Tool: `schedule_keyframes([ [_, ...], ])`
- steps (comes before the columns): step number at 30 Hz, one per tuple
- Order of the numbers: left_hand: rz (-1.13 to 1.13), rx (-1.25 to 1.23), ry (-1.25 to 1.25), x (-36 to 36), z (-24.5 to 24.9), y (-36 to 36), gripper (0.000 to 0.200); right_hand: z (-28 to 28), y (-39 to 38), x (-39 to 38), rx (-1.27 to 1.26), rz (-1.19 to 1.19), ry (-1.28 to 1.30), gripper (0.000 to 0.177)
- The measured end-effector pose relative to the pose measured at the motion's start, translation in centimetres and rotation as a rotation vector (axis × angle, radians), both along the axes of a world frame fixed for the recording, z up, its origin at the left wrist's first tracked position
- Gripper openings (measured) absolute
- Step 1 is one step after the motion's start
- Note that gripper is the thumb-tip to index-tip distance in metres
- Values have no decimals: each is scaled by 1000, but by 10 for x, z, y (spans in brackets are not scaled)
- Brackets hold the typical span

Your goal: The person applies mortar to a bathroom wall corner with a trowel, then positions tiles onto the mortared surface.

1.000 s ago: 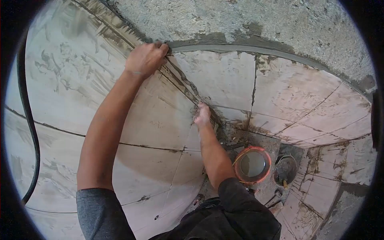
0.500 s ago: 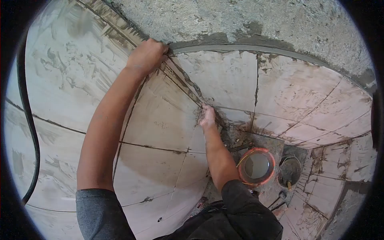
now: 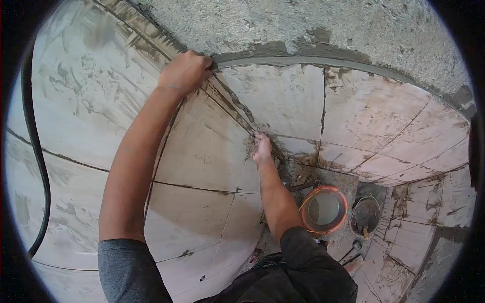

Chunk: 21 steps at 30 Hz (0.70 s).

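Note:
A narrow, mortar-smeared strip (image 3: pixel 228 103) runs down the inside corner between two tiled walls; it looks like a cut piece of tile. At its upper end, just under the bare concrete, my left hand (image 3: pixel 185 73) is closed with the fingers curled over the edge. Lower down, my right hand (image 3: pixel 262 147) is closed, its bent fingertips against the strip's bottom end. Both fingertips are partly hidden. Large pale tiles (image 3: pixel 202 136) streaked with mortar lie to the left, and more pale tiles (image 3: pixel 275 98) to the right.
Below right on the floor stand an orange-rimmed bucket of water (image 3: pixel 324 209) and a dark bucket of grey mix (image 3: pixel 365 217) with a handle in it. A black cable (image 3: pixel 35 146) hangs at the left. Rough concrete (image 3: pixel 303 25) lies above the tiles.
Both hands stay at the same places on the strip. My left arm and the view have shifted only very slightly.

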<state>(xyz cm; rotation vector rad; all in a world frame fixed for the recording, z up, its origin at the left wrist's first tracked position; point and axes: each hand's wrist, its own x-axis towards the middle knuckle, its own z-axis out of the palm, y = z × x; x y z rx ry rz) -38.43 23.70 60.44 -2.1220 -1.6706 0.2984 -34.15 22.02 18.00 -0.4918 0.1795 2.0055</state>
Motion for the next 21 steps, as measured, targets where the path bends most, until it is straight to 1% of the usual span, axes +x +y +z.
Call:
schedule_keyframes([
  [1, 12, 7, -7, 0, -1, 0, 18, -3, -2, 0, -2, -38, -61, 31],
  [2, 6, 2, -8, -2, -3, 2, 18, -7, -6, 3, -8, -44, -61, 31],
  [5, -52, -19, -9, -7, -2, 4, 19, -17, -30, 18, -34, 51, -307, 33],
  [7, 30, 36, -39, 2, -1, -4, 21, -28, -52, 39, -81, 102, -479, 36],
  [8, 15, -19, 55, -33, -10, 20, 22, -31, -70, 55, -126, 72, -492, 36],
  [9, 28, -3, -78, -12, -4, 4, 23, -35, -93, 72, -109, 74, -474, 36],
  [10, 102, -83, -87, -18, -6, 13, 24, -44, -118, 91, -107, 63, -463, 37],
  [11, 57, -90, -122, -9, -5, 7, 25, -68, -137, 103, -148, 69, -450, 38],
  [12, 146, -46, -204, -12, -15, 7, 25, -102, -161, 123, -193, 68, -433, 39],
  [13, -14, -49, -145, -23, -16, 13, 28, -126, -201, 151, -279, 1, -455, 39],
  [14, -164, -12, -81, -64, -26, 35, 28, -143, -236, 171, -237, -96, -375, 39],
  [15, -302, 51, -9, -100, -30, 57, 29, -156, -254, 183, -168, -185, -289, 39],
  [16, -168, -21, -227, -114, -31, 61, 31, -173, -269, 201, -190, -221, -290, 39],
  [17, -21, -92, -433, -116, -31, 60, 34, -193, -286, 225, -215, -183, -392, 39],
  [18, 13, -97, -264, -92, -24, 47, 34, -211, -300, 247, -234, -140, -489, 38],
  [19, 47, -99, -92, -66, -18, 32, 35, -227, -322, 263, -103, -346, -415, 36],
  [20, 22, -105, -88, -68, -18, 32, 35, -239, -341, 280, 33, -552, -345, 33],
  [21, 157, -221, -201, -85, -21, 46, 43, -245, -344, 304, 24, -580, -344, 33],
])
